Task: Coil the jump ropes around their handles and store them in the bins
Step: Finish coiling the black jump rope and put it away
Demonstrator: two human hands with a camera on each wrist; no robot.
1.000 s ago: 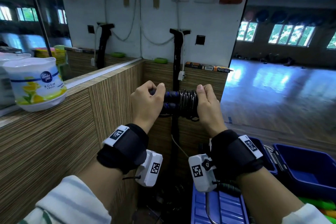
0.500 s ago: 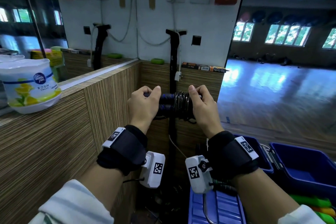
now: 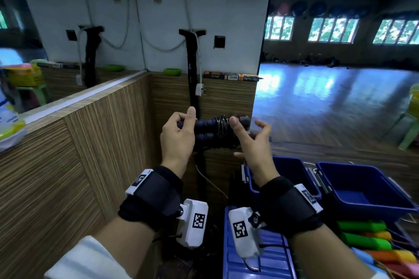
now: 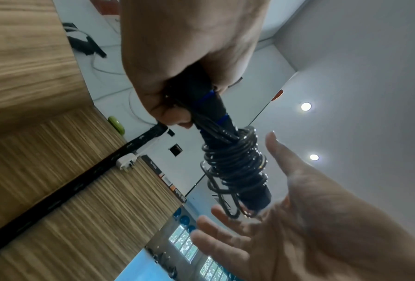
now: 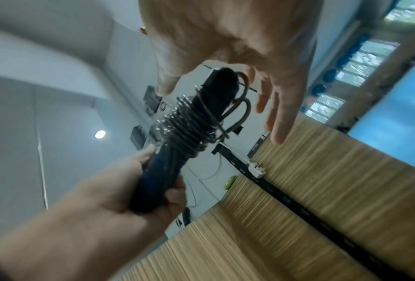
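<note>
A black jump rope with blue-banded handles is held level at chest height, its cord coiled tightly round both handles. My left hand grips the handles' left end. My right hand is off the bundle at its right end, fingers spread and loosely bent, thumb close to the coil. Two loose cord loops stick out by the handle tips. Two open blue bins stand below at the right.
A wood-grain half wall with a mirror above runs along the left. A blue ribbed crate lid lies below my wrists. Green, yellow and orange handles lie at the lower right. An air freshener tub sits on the ledge.
My right hand has let go of the coiled bundle and opened, drawing slightly right. The left hand keeps its grip. The view has swung a little right toward the bins.
</note>
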